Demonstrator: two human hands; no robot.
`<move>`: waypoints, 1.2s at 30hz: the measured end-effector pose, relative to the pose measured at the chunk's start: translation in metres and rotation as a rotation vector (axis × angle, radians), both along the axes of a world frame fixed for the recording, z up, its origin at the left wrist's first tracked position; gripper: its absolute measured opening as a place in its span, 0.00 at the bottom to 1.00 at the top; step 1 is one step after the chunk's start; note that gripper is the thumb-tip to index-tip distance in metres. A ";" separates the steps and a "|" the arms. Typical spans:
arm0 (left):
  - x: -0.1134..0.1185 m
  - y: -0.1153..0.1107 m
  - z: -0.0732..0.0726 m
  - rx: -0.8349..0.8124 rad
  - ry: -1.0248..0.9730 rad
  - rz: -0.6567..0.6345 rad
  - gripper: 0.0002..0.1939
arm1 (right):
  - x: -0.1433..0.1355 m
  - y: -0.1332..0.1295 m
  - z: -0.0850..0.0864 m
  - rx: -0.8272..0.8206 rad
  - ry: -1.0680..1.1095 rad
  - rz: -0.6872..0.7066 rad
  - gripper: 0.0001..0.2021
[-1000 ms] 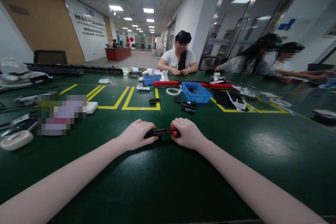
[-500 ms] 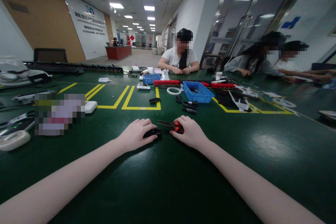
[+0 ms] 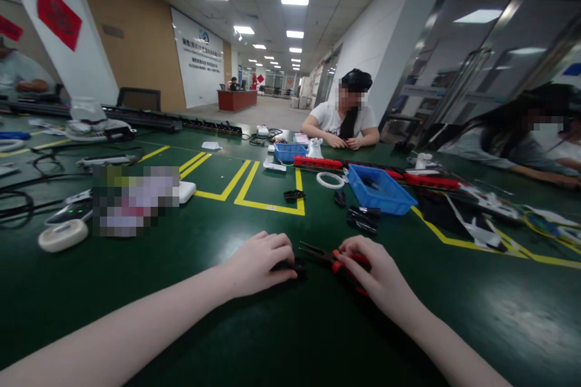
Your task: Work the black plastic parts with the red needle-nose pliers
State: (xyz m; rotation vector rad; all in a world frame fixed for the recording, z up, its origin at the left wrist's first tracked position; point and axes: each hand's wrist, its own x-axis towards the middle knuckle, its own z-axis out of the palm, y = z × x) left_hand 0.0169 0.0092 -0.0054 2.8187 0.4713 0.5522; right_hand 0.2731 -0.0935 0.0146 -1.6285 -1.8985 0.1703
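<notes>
My left hand [image 3: 263, 263] curls round a small black part [image 3: 297, 267] low over the green table. Most of that part is hidden by my fingers. Just to the right, my right hand [image 3: 370, 266] grips long-nose pliers [image 3: 336, 265] with red and black handles. Their jaws look slightly parted and point left, towards the black part, with a small gap between them. Beyond the pliers, several glossy black pieces [image 3: 363, 219] lie by a blue bin [image 3: 380, 192]. A single black piece [image 3: 295, 195] rests at the yellow tape.
A white ring [image 3: 330, 179] and red strips [image 3: 318, 163] lie further back, near a second, smaller blue bin [image 3: 290, 152]. Left are a tape roll [image 3: 63, 234], a white box [image 3: 186, 191] and black cables [image 3: 20, 193]. A person [image 3: 344, 112] sits opposite, others at right.
The view has turned left and tipped up slightly. My right hand has shifted its hold further back along the pliers, showing more of the handles. My left hand keeps the black part.
</notes>
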 end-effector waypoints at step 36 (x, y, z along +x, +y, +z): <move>-0.002 0.009 0.002 -0.110 -0.013 -0.012 0.06 | 0.044 -0.015 -0.028 -0.084 -0.282 -0.082 0.30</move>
